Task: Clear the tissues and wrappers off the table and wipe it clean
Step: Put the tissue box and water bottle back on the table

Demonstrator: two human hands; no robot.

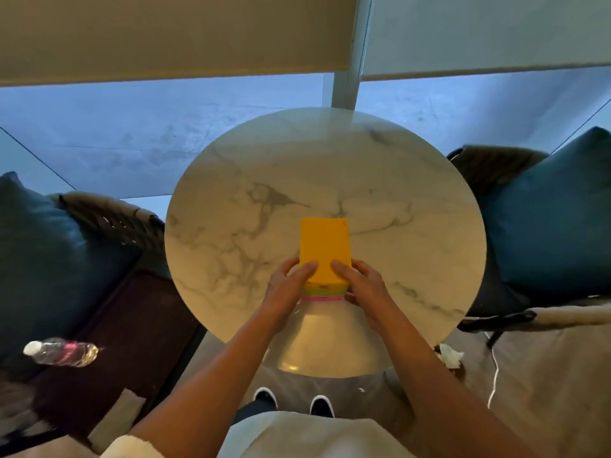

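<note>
A round white marble table (396, 206) fills the middle of the head view. Above its near part I hold a stack of coloured sponge cloths (324, 249), yellow on top with green and pink layers showing at the near end. My left hand (288, 285) grips the stack's left side, thumb lying on the yellow top. My right hand (363, 285) grips its right side the same way. A crumpled white tissue (450, 355) lies on the floor by the table's near right edge.
A chair with a dark teal cushion (545, 219) stands to the right, another chair with a teal cushion (43, 259) to the left. A plastic water bottle (62, 352) lies on the dark seat at left. A white cable (494, 368) runs over the floor at right.
</note>
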